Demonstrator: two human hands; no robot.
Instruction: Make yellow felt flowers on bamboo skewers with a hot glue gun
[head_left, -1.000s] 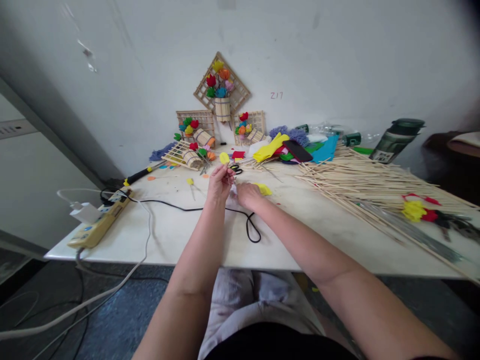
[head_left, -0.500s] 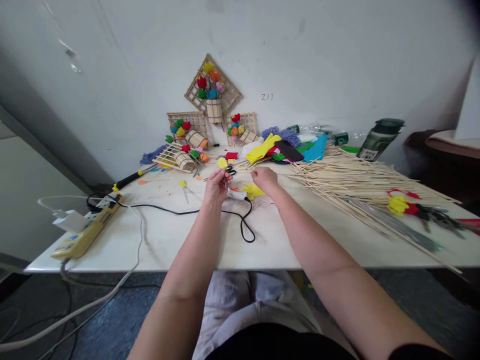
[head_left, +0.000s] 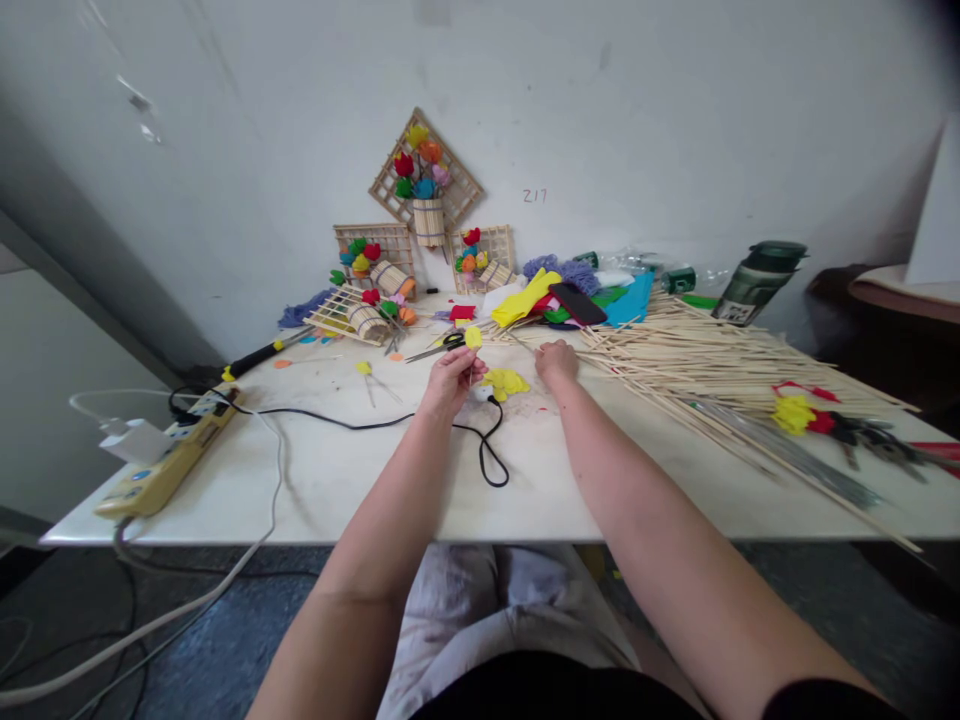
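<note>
My left hand (head_left: 452,382) pinches a thin stem topped by a yellow flower piece (head_left: 473,338), held upright above the table. Black-handled scissors (head_left: 453,342) lie just behind that hand. Below its fingers, a white tool with a black cord (head_left: 484,394) is mostly covered. Beside the tool is a pile of yellow felt pieces (head_left: 508,381). To the right, my right hand (head_left: 556,362) rests low over the table with curled fingers, near the left ends of the bamboo sticks (head_left: 675,350). A thin stick seems to reach its fingertips, but whether it is gripped is unclear.
Felt flowers in stick baskets on lattices (head_left: 428,220) stand by the wall. Coloured felt (head_left: 529,298), a dark phone (head_left: 577,302) and a bottle (head_left: 759,285) are at the back. A power strip (head_left: 169,455) sits left; wires (head_left: 795,455) and keys (head_left: 885,440) lie right.
My left hand has moved right with the yellow flower piece, uncovering the scissors and covering more of the white tool. My right hand has shifted right and slightly nearer, toward the bamboo sticks.
</note>
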